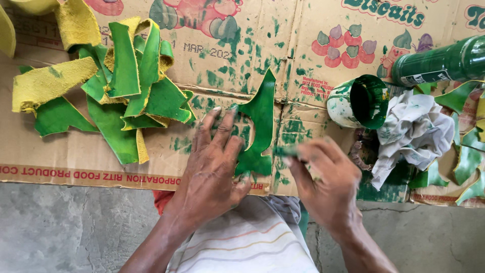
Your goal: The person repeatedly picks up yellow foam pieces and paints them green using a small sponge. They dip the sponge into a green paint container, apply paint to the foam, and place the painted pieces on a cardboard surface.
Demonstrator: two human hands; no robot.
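Here, left hand point(214, 162) spread on one green piece point(258, 126); right hand point(323, 184) pinching one brush point(285, 150).

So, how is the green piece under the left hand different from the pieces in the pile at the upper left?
The green piece lies alone and flat on the cardboard, pressed down by the left hand; the pile pieces overlap, some curled, and no hand touches them. The single piece shows only glossy green; several pile pieces show yellow, rough-looking sides. The right hand holds a small green-stained tool beside the single piece. Both are irregular cut shapes painted green.
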